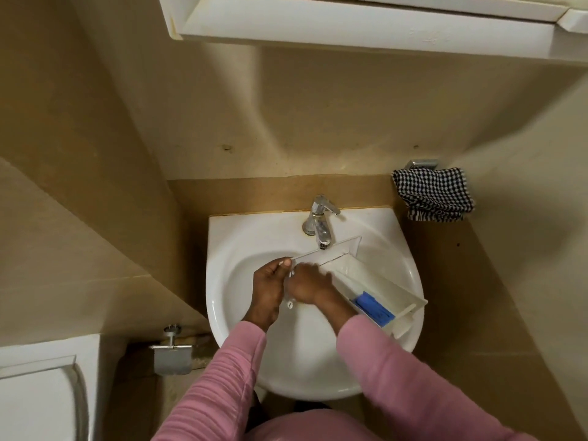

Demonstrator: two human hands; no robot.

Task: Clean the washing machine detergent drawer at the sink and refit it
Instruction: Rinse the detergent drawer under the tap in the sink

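Dim warm yellowish light, soft shadows across the beige walls, white sink brightest, small glints on the chrome tap, right hand slightly motion-blurred, wide-angle bowing toward the edges

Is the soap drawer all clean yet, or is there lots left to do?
Not yet. Done: the drawer is out and lying in the sink, under the tap. In hand: the left hand grips its front panel and the right hand is on it beside. Left: finishing the wash, blue insert included, then refitting; no washing machine is in view.
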